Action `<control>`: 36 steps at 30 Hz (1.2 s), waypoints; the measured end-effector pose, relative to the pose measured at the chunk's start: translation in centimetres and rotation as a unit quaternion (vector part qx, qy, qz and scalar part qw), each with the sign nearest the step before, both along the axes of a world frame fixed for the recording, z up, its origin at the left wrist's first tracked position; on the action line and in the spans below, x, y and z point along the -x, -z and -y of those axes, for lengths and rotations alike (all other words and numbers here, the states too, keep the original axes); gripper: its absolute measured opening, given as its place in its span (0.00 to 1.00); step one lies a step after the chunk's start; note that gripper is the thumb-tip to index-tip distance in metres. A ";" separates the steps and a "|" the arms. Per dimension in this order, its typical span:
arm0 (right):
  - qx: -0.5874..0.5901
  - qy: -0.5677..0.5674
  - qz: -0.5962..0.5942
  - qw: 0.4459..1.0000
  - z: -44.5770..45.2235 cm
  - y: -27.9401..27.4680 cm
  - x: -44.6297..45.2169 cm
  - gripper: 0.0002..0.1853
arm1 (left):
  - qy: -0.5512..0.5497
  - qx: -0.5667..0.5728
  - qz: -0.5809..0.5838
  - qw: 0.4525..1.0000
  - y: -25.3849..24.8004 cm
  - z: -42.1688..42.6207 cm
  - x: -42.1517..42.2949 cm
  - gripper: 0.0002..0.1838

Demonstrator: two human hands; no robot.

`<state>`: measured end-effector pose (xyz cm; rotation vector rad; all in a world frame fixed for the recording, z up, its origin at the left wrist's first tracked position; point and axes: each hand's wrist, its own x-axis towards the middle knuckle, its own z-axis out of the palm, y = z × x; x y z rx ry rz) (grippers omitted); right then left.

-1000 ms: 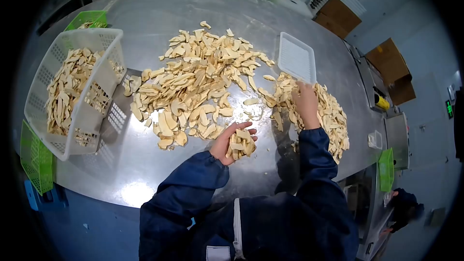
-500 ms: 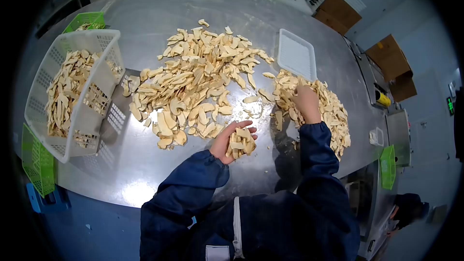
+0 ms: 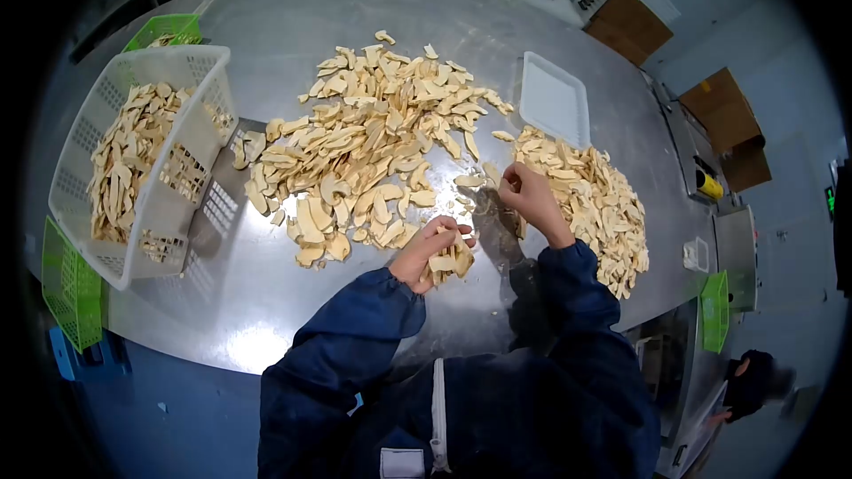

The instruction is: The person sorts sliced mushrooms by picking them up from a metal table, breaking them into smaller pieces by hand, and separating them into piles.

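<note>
The left hand [image 3: 415,263] curls around slices [image 3: 453,263]; the right hand [image 3: 535,201], fingertips together, contents unclear, hovers beside the pile [image 3: 596,213] nearer the table's [image 3: 461,22] right edge.

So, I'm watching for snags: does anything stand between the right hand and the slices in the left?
Only the fingers of the left hand, curled partly around the slices; nothing else visible stands between those slices and the right hand.

From my position, I am finding no legible text: the white chest patch [image 3: 402,463] and lit green sign [image 3: 831,202] are showing no readable characters.
</note>
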<state>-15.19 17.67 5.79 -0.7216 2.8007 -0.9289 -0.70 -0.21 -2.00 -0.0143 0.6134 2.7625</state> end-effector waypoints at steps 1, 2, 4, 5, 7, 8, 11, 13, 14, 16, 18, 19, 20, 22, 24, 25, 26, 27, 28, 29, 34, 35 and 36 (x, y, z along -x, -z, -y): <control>0.016 0.004 0.020 1.000 0.6 -1.3 -1.5 0.09 | -0.002 0.033 0.005 0.999 0.0 0.1 0.1 0.13; 0.032 0.010 0.040 0.999 0.9 -1.8 -2.8 0.09 | 0.001 0.024 -0.002 1.000 0.1 0.2 0.2 0.13; 0.129 -0.016 0.133 0.983 1.4 -2.3 -5.0 0.05 | 0.008 0.007 -0.018 1.000 0.1 0.6 0.2 0.12; 0.149 -0.012 0.174 0.973 1.6 -2.5 -6.0 0.05 | -0.028 0.013 -0.008 0.999 -0.3 0.1 0.1 0.13; 0.166 -0.009 0.248 0.954 1.8 -2.9 -7.7 0.05 | -0.046 0.062 0.013 0.997 -1.3 -0.3 -0.2 0.14; 0.192 -0.002 0.285 0.939 2.1 -2.7 -8.5 0.06 | -0.055 0.086 0.024 0.994 -1.5 -0.3 -0.4 0.15; 0.187 -0.013 0.330 0.925 2.2 -2.4 -9.9 0.07 | -0.033 0.092 0.042 0.994 -2.5 -0.1 -0.7 0.14; 0.161 -0.025 0.294 0.942 2.3 -2.1 -10.6 0.06 | -0.026 0.096 0.054 0.994 -2.6 -0.1 -0.8 0.11; 0.158 -0.040 0.277 0.947 2.2 -2.0 -10.7 0.06 | -0.022 0.103 0.052 0.993 -2.2 -0.1 -0.7 0.10; 0.150 -0.068 0.241 0.956 1.7 -2.1 -10.6 0.05 | -0.015 0.117 0.048 0.992 -1.7 -0.1 -0.5 0.09; 0.203 -0.034 0.271 0.940 1.3 -2.2 -10.3 0.05 | 0.000 0.128 0.047 0.991 -1.9 0.0 -0.6 0.07; 0.229 -0.016 0.286 0.930 1.1 -2.3 -10.1 0.06 | 0.008 0.133 0.046 0.990 -2.1 0.0 -0.6 0.07; 0.219 -0.019 0.295 0.930 0.9 -2.3 -9.9 0.06 | 0.014 0.148 0.048 0.988 -2.2 -0.1 -0.6 0.06; 0.200 -0.025 0.314 0.928 0.8 -2.4 -9.6 0.06 | 0.025 0.177 0.053 0.982 -2.2 -0.2 -0.7 0.04; 0.188 -0.033 0.338 0.922 0.7 -2.3 -9.6 0.06 | 0.035 0.186 0.039 0.981 -1.6 -0.2 -0.6 0.03; 0.186 -0.036 0.345 0.919 0.5 -1.6 -9.5 0.06 | 0.040 0.191 0.032 0.980 -1.4 -0.3 -0.5 0.03; 0.183 -0.040 0.352 0.917 0.4 -1.3 -9.5 0.06 | 0.040 0.199 0.035 0.979 -1.3 -0.3 -0.5 0.03; 0.178 -0.043 0.340 0.923 0.5 -1.3 -9.5 0.07 | 0.038 0.207 0.038 0.977 -1.7 -0.3 -0.6 0.03; 0.173 -0.045 0.328 0.928 0.6 -1.4 -9.7 0.07 | 0.037 0.215 0.041 0.975 -1.9 -0.4 -0.6 0.03; 0.168 -0.048 0.315 0.933 0.7 -1.5 -9.8 0.07 | 0.034 0.217 0.037 0.975 -2.1 -0.4 -0.6 0.03; 0.208 -0.042 0.288 0.934 0.6 -0.4 -10.0 0.07 | 0.032 0.228 0.009 0.973 -1.5 -0.3 -0.5 0.03; 0.232 -0.042 0.293 0.926 0.6 -0.3 -9.8 0.07 | 0.047 0.194 0.022 0.980 -1.3 -0.2 -0.5 0.04; 0.239 -0.007 0.291 0.926 0.5 -0.2 -9.6 0.07 | 0.061 0.160 0.035 0.985 -1.6 0.0 -0.5 0.06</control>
